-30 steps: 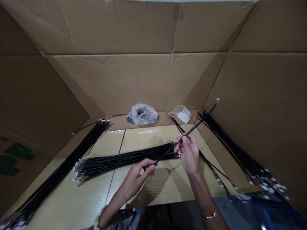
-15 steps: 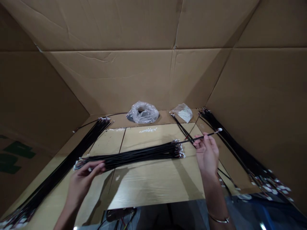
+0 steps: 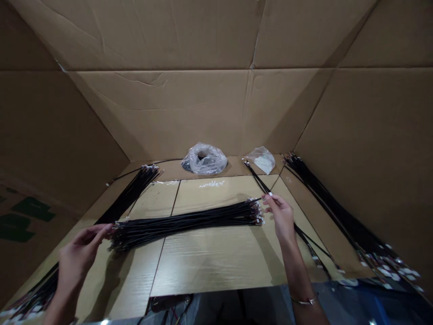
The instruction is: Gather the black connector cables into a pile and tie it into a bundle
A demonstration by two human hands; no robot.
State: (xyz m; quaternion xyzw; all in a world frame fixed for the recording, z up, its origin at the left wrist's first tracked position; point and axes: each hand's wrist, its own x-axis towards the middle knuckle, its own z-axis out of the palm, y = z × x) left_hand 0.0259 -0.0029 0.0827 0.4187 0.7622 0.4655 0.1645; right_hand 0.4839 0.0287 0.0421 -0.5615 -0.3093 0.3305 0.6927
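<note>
- where's the black cable bundle?
- on the tabletop, lying from nine to three o'clock.
- and the fingers?
- right hand, at the bundle's three o'clock end: thumb and finger clamped on a white-tipped black cable. left hand, at its nine o'clock end: fingertips together, though i can't tell on what.

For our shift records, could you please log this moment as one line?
left hand: pinching at left end of middle cable bundle; right hand: pinching cable end near bundle's right end; beyond: two plastic bags
</note>
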